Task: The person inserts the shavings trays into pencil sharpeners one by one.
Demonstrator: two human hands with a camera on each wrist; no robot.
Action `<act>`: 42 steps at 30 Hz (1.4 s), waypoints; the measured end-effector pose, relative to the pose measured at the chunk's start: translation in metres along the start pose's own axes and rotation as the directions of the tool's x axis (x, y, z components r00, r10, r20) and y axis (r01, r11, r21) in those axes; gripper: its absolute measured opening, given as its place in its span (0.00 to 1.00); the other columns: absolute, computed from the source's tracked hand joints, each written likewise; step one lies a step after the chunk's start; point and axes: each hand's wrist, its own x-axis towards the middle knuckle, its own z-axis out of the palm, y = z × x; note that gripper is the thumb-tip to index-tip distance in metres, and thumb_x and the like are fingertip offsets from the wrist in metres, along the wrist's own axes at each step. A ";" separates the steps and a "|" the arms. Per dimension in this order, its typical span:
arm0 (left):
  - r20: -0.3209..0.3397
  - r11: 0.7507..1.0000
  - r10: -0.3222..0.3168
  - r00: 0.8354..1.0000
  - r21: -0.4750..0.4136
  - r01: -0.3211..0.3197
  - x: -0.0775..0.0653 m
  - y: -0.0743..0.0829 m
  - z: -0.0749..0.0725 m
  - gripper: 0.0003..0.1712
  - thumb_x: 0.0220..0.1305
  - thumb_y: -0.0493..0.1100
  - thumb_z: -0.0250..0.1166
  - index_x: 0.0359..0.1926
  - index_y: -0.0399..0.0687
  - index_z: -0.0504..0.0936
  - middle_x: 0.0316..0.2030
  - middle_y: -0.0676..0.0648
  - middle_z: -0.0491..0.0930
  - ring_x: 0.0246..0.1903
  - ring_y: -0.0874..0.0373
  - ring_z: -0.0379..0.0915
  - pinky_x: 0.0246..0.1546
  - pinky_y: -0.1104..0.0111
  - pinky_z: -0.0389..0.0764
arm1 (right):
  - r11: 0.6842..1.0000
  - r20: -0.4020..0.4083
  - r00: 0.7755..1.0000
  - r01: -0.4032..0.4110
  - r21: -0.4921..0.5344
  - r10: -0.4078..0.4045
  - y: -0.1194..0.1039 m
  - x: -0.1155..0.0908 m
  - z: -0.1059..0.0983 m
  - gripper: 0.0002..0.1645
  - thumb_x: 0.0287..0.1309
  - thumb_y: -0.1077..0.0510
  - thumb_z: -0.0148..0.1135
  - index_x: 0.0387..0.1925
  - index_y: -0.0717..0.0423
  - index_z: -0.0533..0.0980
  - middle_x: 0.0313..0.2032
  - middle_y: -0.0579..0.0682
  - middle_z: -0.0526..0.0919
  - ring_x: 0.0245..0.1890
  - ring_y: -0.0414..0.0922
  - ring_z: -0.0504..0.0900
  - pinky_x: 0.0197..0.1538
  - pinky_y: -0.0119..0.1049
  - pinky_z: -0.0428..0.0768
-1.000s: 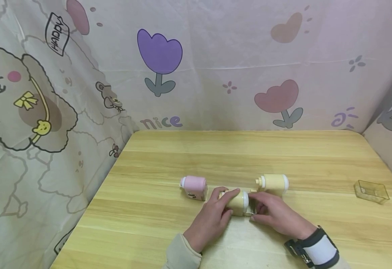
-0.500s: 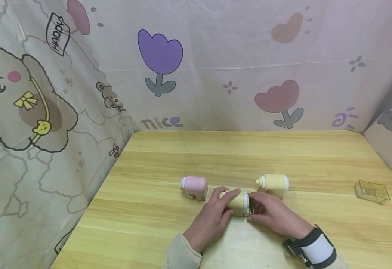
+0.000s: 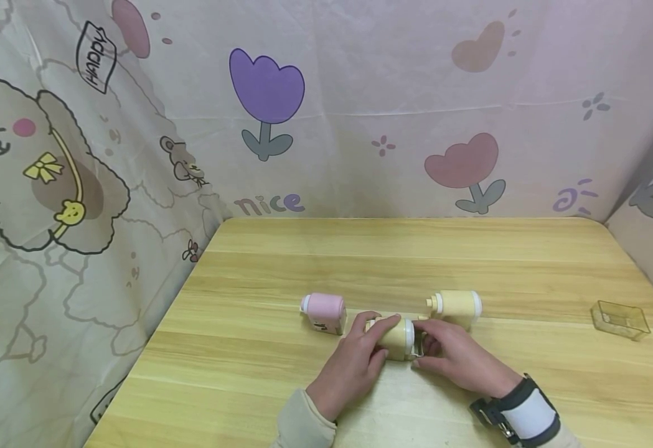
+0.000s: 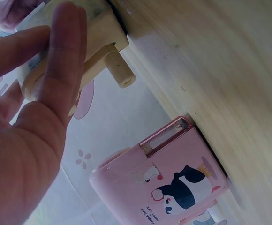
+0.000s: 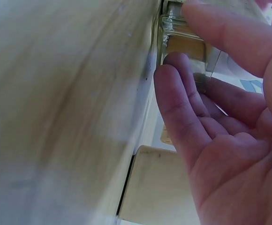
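In the head view my left hand [image 3: 350, 362] grips a yellow hand-crank pencil sharpener [image 3: 396, 339], lying on the table with its white-rimmed end to the right. The left wrist view shows its crank handle [image 4: 120, 70] by my fingers. At the right end, my right hand [image 3: 456, 356] holds a clear plastic shavings drawer [image 5: 185, 44] between thumb and fingers. The drawer sits partly out of the sharpener; my fingers hide some of it. A pink sharpener [image 3: 326, 312] with a panda print stands left of my left hand.
Behind my right hand is a second yellow sharpener [image 3: 456, 303]. A loose see-through yellowish drawer [image 3: 619, 320] lies at the far right of the wooden table [image 3: 259, 267]. Patterned cloth [image 3: 354, 74] hangs behind and beside the table.
Over the first half second my right hand shifted slightly left, and less of the clear drawer shows outside the sharpener. Since then both hands have stayed still.
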 end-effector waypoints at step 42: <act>0.009 1.000 -0.013 1.000 0.019 0.013 0.000 0.002 0.000 0.37 0.63 0.40 0.61 0.70 0.70 0.61 0.61 0.46 0.65 0.45 0.55 0.75 0.45 0.65 0.76 | 0.998 -0.011 0.998 0.062 -0.017 -0.063 0.000 0.006 0.000 0.26 0.48 0.53 0.71 0.51 0.47 0.74 0.33 0.39 0.78 0.32 0.35 0.76 0.37 0.34 0.77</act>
